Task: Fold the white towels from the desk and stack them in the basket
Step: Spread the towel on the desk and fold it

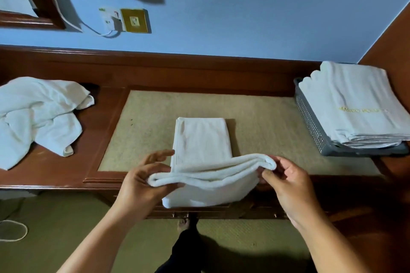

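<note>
Head view. Midway through folding one white towel (202, 139) at the middle of the desk (55, 175). Far half flat on the tan inlay (266, 122), near part raised in a thick doubled ridge, with a flap hanging over the near edge. Gripped at the left end of that ridge by the left hand (140, 184), thumb and fingers curled round the cloth. Pinched at the right end by the right hand (288, 184), fingertips closed on the roll.

Done so far, judging by the layout: a neat stack of folded towels (355, 104) already in the grey basket (310, 122) at the far right, piled above its rim, with yellow lettering on top.

Left to do: probably carrying the near fold over onto the far half, then moving this towel across to the stack. After that, tackling the crumpled heap of towels (37, 115) at the left of the desk, untouched and well apart from both hands. Cannot tell how many lie in that heap. Well past the start, then, but not close to finished.
</note>
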A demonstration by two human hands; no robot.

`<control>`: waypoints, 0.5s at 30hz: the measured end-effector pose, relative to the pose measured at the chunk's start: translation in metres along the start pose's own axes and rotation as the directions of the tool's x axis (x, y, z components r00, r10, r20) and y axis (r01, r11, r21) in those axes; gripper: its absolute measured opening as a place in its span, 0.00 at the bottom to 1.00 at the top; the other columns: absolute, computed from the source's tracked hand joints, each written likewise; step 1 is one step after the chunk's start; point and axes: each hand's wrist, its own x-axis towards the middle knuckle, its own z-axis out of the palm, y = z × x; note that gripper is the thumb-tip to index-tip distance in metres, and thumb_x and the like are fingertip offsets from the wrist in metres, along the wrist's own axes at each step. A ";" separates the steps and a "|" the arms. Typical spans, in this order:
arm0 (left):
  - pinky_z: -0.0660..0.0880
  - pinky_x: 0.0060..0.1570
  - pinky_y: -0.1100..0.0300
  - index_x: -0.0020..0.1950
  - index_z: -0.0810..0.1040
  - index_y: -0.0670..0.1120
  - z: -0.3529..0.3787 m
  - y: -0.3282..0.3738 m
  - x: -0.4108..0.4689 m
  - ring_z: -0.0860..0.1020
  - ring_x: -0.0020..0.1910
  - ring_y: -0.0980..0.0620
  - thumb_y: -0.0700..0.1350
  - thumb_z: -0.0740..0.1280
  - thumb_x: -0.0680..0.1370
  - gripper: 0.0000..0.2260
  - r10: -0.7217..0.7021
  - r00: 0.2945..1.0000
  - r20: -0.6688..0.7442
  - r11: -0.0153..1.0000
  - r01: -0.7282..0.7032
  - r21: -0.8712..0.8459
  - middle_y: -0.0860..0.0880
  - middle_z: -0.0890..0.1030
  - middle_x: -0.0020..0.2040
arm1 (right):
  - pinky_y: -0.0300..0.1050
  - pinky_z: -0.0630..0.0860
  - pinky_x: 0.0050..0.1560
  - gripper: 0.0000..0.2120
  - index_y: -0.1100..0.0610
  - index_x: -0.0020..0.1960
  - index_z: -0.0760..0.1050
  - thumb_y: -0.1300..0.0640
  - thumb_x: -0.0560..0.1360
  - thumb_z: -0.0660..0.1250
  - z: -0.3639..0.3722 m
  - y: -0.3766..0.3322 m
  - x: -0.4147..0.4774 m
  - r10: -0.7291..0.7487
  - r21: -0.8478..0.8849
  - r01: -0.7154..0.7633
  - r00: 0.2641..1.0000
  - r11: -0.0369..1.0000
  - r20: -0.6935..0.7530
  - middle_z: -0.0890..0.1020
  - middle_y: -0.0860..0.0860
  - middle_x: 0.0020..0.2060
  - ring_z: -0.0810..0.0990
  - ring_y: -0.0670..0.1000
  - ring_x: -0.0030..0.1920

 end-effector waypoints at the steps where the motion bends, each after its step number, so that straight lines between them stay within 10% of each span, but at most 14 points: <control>1: 0.79 0.53 0.54 0.45 0.87 0.46 -0.002 0.000 0.009 0.82 0.58 0.47 0.50 0.80 0.69 0.11 -0.040 0.998 0.048 0.993 0.045 -0.106 0.47 0.84 0.57 | 0.47 0.81 0.50 0.15 0.49 0.50 0.84 0.68 0.76 0.69 0.003 -0.002 0.007 0.005 -0.031 -0.006 1.000 0.999 -0.011 0.87 0.53 0.44 0.84 0.51 0.44; 7: 0.82 0.42 0.54 0.52 0.82 0.37 0.000 -0.029 0.110 0.84 0.47 0.39 0.45 0.76 0.72 0.15 -0.266 0.964 0.006 0.917 0.255 -0.305 0.37 0.85 0.47 | 0.32 0.72 0.33 0.03 0.54 0.48 0.82 0.60 0.78 0.70 0.033 -0.004 0.110 0.071 -0.154 -0.070 0.997 0.985 0.002 0.79 0.44 0.26 0.75 0.40 0.28; 15: 0.82 0.46 0.46 0.50 0.84 0.46 -0.006 -0.102 0.213 0.85 0.47 0.42 0.55 0.79 0.69 0.16 -0.466 0.884 0.035 0.870 0.465 -0.162 0.44 0.87 0.44 | 0.43 0.72 0.38 0.06 0.52 0.42 0.81 0.52 0.77 0.71 0.078 0.053 0.213 0.219 -0.342 -0.238 0.971 0.909 -0.093 0.82 0.43 0.33 0.78 0.43 0.36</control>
